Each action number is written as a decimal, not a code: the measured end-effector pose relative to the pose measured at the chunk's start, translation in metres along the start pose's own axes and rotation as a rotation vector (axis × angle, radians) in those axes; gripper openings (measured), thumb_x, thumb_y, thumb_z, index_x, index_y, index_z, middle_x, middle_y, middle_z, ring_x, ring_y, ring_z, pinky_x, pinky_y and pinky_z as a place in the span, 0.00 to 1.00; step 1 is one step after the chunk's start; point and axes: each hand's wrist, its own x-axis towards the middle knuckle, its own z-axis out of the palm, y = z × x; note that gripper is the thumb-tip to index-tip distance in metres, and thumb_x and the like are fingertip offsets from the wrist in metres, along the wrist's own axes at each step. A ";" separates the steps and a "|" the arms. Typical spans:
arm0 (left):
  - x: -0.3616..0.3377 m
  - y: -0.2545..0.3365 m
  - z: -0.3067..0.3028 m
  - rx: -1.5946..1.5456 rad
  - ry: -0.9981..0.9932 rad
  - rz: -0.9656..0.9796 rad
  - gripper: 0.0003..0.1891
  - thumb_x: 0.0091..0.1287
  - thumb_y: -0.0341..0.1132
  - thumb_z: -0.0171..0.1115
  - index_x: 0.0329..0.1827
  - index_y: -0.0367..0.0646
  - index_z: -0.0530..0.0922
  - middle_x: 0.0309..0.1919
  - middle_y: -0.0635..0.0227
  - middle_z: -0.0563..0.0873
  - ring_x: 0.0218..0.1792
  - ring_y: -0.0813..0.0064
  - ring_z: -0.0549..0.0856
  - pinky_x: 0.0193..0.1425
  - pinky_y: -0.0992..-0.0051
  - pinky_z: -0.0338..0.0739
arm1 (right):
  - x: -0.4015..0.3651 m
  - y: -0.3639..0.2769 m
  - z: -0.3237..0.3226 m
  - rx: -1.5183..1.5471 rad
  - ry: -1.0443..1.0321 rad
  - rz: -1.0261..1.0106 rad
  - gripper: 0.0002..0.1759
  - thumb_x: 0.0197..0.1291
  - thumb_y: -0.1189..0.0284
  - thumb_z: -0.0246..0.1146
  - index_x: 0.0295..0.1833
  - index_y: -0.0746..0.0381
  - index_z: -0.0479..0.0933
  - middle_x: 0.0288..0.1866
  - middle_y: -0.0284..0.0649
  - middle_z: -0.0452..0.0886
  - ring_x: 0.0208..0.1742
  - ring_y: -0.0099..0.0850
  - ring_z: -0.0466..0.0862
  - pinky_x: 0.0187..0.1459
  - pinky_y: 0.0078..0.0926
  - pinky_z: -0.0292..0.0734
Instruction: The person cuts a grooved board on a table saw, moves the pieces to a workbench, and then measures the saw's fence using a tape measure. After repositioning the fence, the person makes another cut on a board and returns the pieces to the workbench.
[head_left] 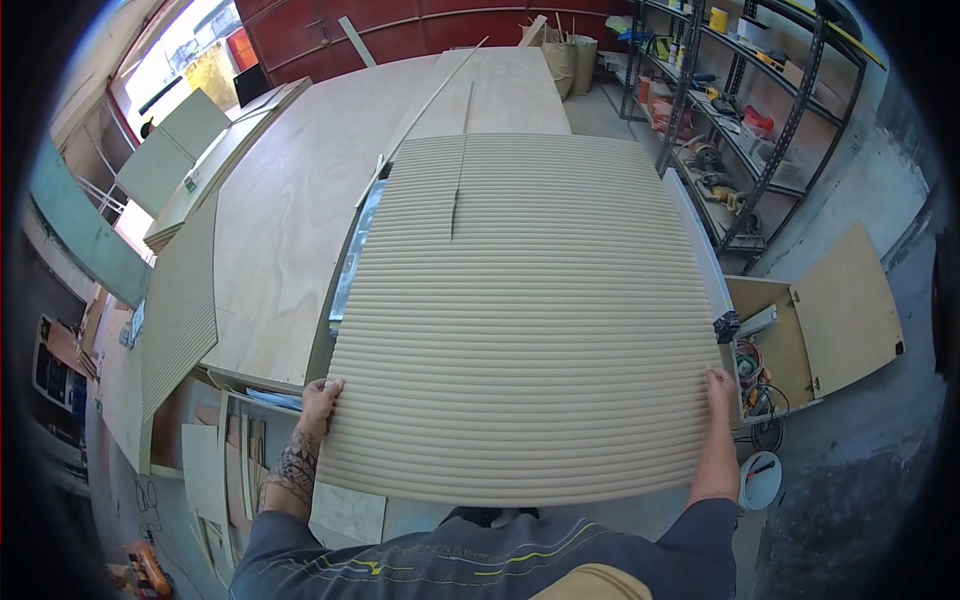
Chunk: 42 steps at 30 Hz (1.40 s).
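A large beige panel with ridges running side to side (540,330) lies in front of me, its near edge close to my body. My left hand (321,402) grips the panel's left edge near the front. On the opposite edge my right hand (719,388) is closed round the panel, fingers mostly hidden beneath it. A thin dark strip (456,205) rests on the upper part of the panel. Beyond it, a long thin wooden strip (430,105) lies across plain plywood sheets (285,210).
Metal shelves with tools (745,120) stand at the back right. An open cabinet door (850,315) and a white bucket (760,480) are at the right. Another ridged panel (180,310) leans at the left, above wood offcuts (205,470). Sacks (570,68) stand behind.
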 end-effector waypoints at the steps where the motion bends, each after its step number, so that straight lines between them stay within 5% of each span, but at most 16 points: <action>1: 0.003 0.006 0.003 -0.012 -0.031 -0.029 0.24 0.65 0.43 0.76 0.55 0.34 0.82 0.31 0.74 0.84 0.25 0.86 0.76 0.27 0.80 0.70 | -0.006 -0.008 -0.001 -0.026 -0.089 0.023 0.20 0.59 0.58 0.74 0.44 0.65 0.85 0.42 0.52 0.88 0.48 0.48 0.87 0.53 0.46 0.79; 2: 0.006 0.011 0.007 -0.004 -0.031 -0.023 0.18 0.66 0.43 0.75 0.47 0.37 0.85 0.28 0.76 0.83 0.24 0.86 0.74 0.26 0.80 0.69 | -0.019 -0.014 0.001 -0.027 -0.089 0.021 0.20 0.59 0.58 0.74 0.44 0.65 0.85 0.42 0.52 0.88 0.48 0.48 0.87 0.53 0.46 0.79; 4: 0.018 0.017 0.012 -0.021 -0.044 -0.004 0.16 0.66 0.43 0.74 0.44 0.39 0.86 0.27 0.77 0.82 0.23 0.87 0.74 0.26 0.80 0.68 | -0.074 -0.039 0.011 -0.501 0.145 -0.338 0.26 0.57 0.58 0.75 0.56 0.64 0.83 0.64 0.58 0.80 0.69 0.53 0.76 0.69 0.52 0.69; 6: 0.033 0.012 0.016 -0.061 -0.055 0.024 0.12 0.67 0.42 0.73 0.35 0.43 0.85 0.24 0.79 0.81 0.20 0.87 0.72 0.25 0.79 0.67 | -0.155 -0.083 0.014 -0.356 -0.187 -0.350 0.37 0.53 0.57 0.77 0.66 0.62 0.77 0.77 0.61 0.65 0.81 0.57 0.59 0.79 0.55 0.55; 10: 0.047 0.025 0.026 -0.080 -0.060 -0.001 0.12 0.67 0.42 0.74 0.33 0.43 0.84 0.23 0.79 0.79 0.19 0.87 0.71 0.24 0.79 0.66 | -0.318 -0.188 0.020 -0.657 -0.725 -0.587 0.57 0.43 0.53 0.83 0.80 0.50 0.64 0.86 0.62 0.46 0.86 0.60 0.45 0.80 0.68 0.42; 13: 0.067 0.027 0.031 -0.043 -0.073 0.025 0.13 0.67 0.42 0.74 0.33 0.42 0.84 0.23 0.77 0.81 0.20 0.86 0.72 0.24 0.78 0.67 | -0.353 -0.166 0.061 -0.709 -0.695 -0.734 0.62 0.40 0.55 0.84 0.83 0.47 0.60 0.87 0.61 0.43 0.87 0.59 0.44 0.79 0.72 0.36; 14: 0.070 0.030 0.033 -0.050 -0.077 0.021 0.13 0.67 0.42 0.74 0.33 0.42 0.84 0.23 0.77 0.81 0.20 0.86 0.72 0.24 0.78 0.67 | -0.355 -0.168 0.071 -0.704 -0.677 -0.701 0.53 0.51 0.65 0.77 0.83 0.48 0.59 0.86 0.58 0.47 0.86 0.58 0.47 0.79 0.73 0.36; 17: 0.067 0.037 0.037 -0.093 -0.098 -0.019 0.14 0.67 0.43 0.74 0.34 0.39 0.85 0.25 0.74 0.84 0.21 0.83 0.76 0.26 0.76 0.71 | -0.336 -0.134 0.108 -0.776 -0.455 -0.879 0.44 0.59 0.76 0.64 0.82 0.50 0.60 0.85 0.56 0.52 0.86 0.57 0.51 0.78 0.74 0.37; 19: 0.077 0.027 0.039 0.041 -0.058 0.082 0.19 0.68 0.44 0.73 0.45 0.33 0.84 0.35 0.64 0.88 0.32 0.74 0.85 0.37 0.72 0.80 | -0.334 -0.139 0.107 -0.723 -0.458 -0.860 0.42 0.59 0.79 0.60 0.81 0.51 0.61 0.85 0.56 0.54 0.85 0.56 0.53 0.78 0.75 0.38; 20: 0.082 0.018 0.042 0.136 0.030 0.139 0.32 0.67 0.44 0.74 0.63 0.26 0.75 0.49 0.52 0.88 0.46 0.65 0.87 0.53 0.66 0.82 | -0.336 -0.140 0.108 -0.671 -0.463 -0.830 0.41 0.59 0.83 0.56 0.81 0.52 0.62 0.84 0.55 0.56 0.85 0.55 0.55 0.77 0.76 0.38; 21: 0.080 0.010 0.035 0.144 0.023 0.130 0.32 0.67 0.44 0.74 0.63 0.26 0.75 0.49 0.52 0.88 0.46 0.65 0.87 0.53 0.66 0.82 | -0.338 -0.141 0.109 -0.675 -0.473 -0.819 0.41 0.59 0.83 0.56 0.81 0.52 0.62 0.84 0.55 0.56 0.85 0.55 0.55 0.77 0.76 0.38; 24: 0.066 -0.008 0.028 0.305 -0.037 0.438 0.50 0.61 0.43 0.78 0.79 0.26 0.57 0.66 0.39 0.74 0.65 0.49 0.78 0.69 0.58 0.75 | -0.335 -0.137 0.105 -0.770 -0.438 -0.792 0.41 0.59 0.81 0.58 0.80 0.52 0.63 0.84 0.56 0.55 0.84 0.56 0.56 0.76 0.78 0.41; 26: 0.019 -0.011 0.007 0.583 -0.161 0.816 0.54 0.56 0.43 0.80 0.82 0.37 0.56 0.71 0.37 0.65 0.73 0.40 0.67 0.75 0.52 0.68 | -0.336 -0.134 0.109 -0.727 -0.447 -0.838 0.40 0.60 0.80 0.59 0.80 0.53 0.63 0.84 0.56 0.56 0.84 0.56 0.57 0.75 0.79 0.44; 29: -0.083 0.007 -0.017 1.096 -0.479 0.755 0.73 0.34 0.55 0.89 0.86 0.49 0.52 0.82 0.36 0.49 0.82 0.30 0.46 0.82 0.36 0.44 | -0.331 -0.124 0.111 -0.746 -0.444 -0.863 0.40 0.61 0.80 0.59 0.80 0.53 0.63 0.84 0.56 0.56 0.84 0.57 0.57 0.75 0.80 0.45; 33: -0.111 -0.009 -0.001 1.186 -0.446 0.776 0.64 0.45 0.45 0.85 0.86 0.55 0.53 0.84 0.41 0.47 0.83 0.35 0.47 0.82 0.32 0.38 | -0.335 -0.139 0.104 -0.692 -0.473 -0.809 0.39 0.61 0.80 0.58 0.80 0.53 0.64 0.83 0.56 0.56 0.84 0.57 0.57 0.74 0.81 0.45; 42: -0.067 0.031 0.031 1.229 -0.588 0.855 0.57 0.48 0.30 0.77 0.84 0.56 0.56 0.84 0.45 0.51 0.83 0.38 0.52 0.79 0.28 0.47 | -0.311 -0.152 0.117 -0.672 -0.498 -0.842 0.39 0.60 0.80 0.59 0.79 0.53 0.65 0.83 0.56 0.57 0.84 0.56 0.57 0.75 0.79 0.46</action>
